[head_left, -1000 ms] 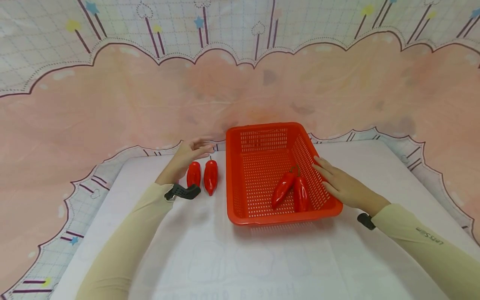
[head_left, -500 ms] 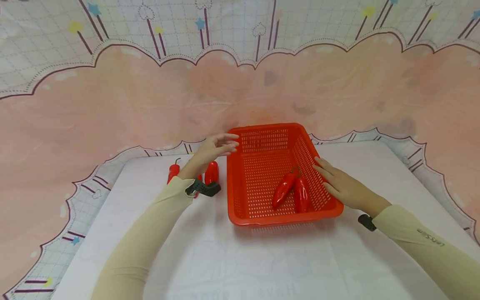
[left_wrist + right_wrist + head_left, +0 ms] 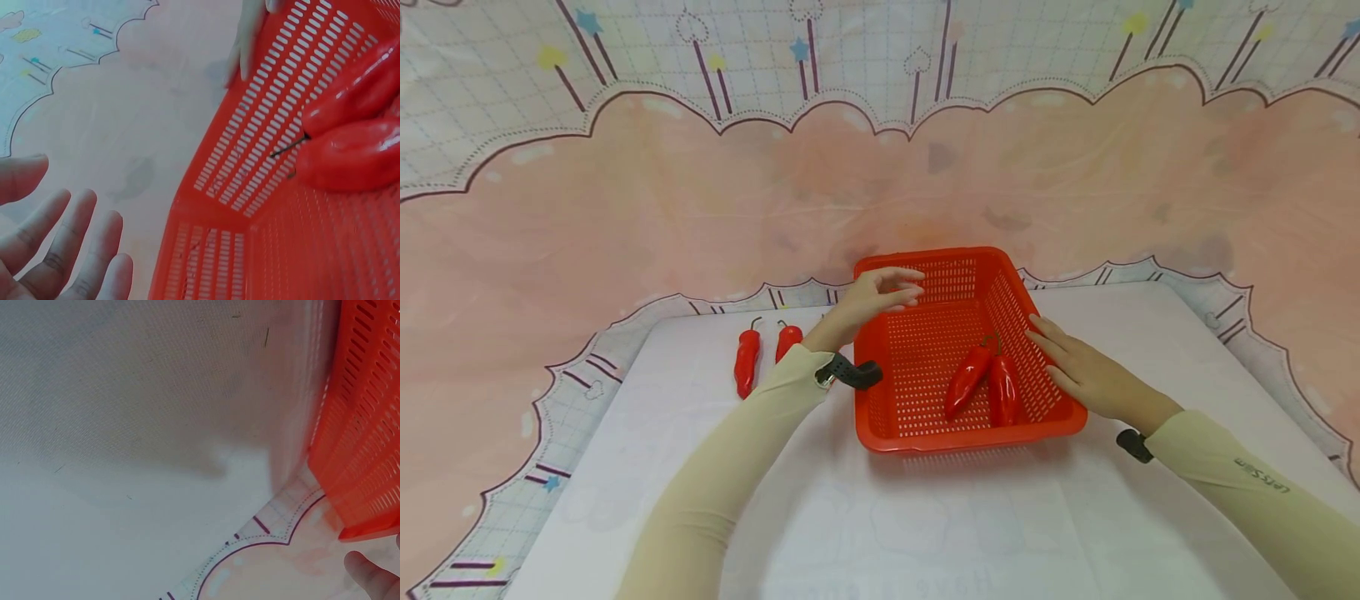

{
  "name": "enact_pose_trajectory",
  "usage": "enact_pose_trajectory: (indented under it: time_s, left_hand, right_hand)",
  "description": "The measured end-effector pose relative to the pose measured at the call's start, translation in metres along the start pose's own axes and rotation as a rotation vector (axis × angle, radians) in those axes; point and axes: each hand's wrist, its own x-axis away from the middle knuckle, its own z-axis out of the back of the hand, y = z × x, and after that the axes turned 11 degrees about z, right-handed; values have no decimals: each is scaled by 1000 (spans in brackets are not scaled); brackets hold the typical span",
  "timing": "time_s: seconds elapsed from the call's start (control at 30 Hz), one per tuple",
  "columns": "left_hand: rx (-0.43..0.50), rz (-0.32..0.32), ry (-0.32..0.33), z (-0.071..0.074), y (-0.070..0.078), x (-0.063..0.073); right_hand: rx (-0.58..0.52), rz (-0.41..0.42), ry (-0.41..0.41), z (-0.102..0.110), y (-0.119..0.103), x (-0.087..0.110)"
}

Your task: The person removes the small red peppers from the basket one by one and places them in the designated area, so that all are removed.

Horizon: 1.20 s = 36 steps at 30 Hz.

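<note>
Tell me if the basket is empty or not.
Not empty: two peppers lie inside the basket, toward its right wall.

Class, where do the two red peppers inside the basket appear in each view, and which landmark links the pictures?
Head: the two peppers lie right of centre, below the middle.
Left wrist: on the right, cut by the edge.
Right wrist: not in view.
Shared landmark: the red basket, seen throughout.
</note>
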Motion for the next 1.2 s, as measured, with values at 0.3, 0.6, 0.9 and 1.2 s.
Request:
enact_pose_trajectory:
  time_s: [0.3,0.6,0.9,1.2]
  left_hand:
    - [38,10,-47,-21,4,-19]
    - [28,8,-73,-40,8,-29]
    - [45,65,-105,-55,-2,-42]
    - [40,92,-136,-66,-11,-53]
  right_hand:
    - [-4,2,2,-1,0,0]
    - [-6,-7,-4,1,-1,-1]
    - [-6,-12,-6,0,-1,-1]
    - [-14,-14,-9,1,-1,-1]
